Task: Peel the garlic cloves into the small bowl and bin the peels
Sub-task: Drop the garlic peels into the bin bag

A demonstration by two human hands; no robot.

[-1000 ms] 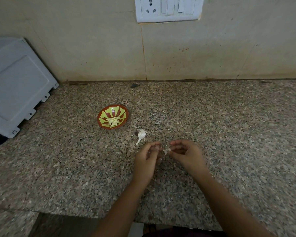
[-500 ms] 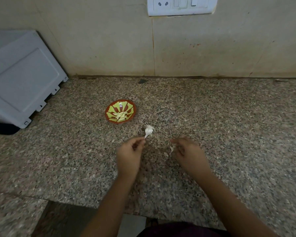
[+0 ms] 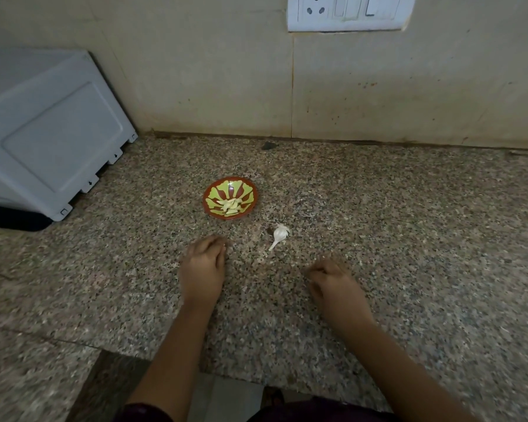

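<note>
The small red bowl with a green leaf pattern stands on the granite counter and holds several peeled garlic cloves. To its lower right lies the leftover garlic head, white and papery with a short stalk. My left hand hovers just below the bowl, fingers pinched together on a garlic clove that they hide. My right hand rests lower on the counter, right of the garlic head. Its fingers are curled under, and the bit of peel it held is out of sight.
A grey plastic box leans against the wall at the left. A white switch plate is on the wall above. The counter's front edge runs close below my forearms. Small pale peel flecks dot the granite near my right hand.
My hands have parted. The left one moved left and up towards the bowl with its fingers pinched. The right one drew back to the right, and its white peel no longer shows.
</note>
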